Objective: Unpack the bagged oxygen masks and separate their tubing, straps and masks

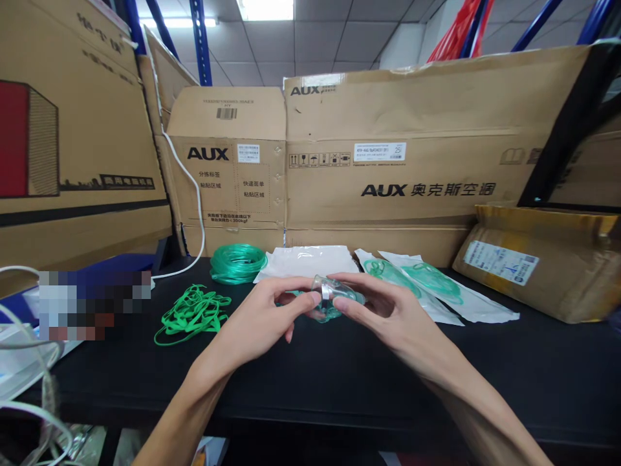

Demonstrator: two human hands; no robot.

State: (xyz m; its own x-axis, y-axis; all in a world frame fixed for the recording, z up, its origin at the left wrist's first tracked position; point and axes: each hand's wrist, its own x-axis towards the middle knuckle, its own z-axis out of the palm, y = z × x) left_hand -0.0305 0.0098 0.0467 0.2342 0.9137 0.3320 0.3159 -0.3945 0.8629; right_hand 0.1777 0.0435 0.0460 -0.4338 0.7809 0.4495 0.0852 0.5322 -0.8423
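Left hand (264, 307) and right hand (388, 301), fingers holding a clear plastic fitting (326, 289), green tubing coil (237, 265) and green straps (190, 316) left, white-edged pouches (480, 305) and taped carton (543, 272) right.

Near tabletop (310, 388) free; green cords (187, 319) bar left, cardboard (330, 194) bars rear
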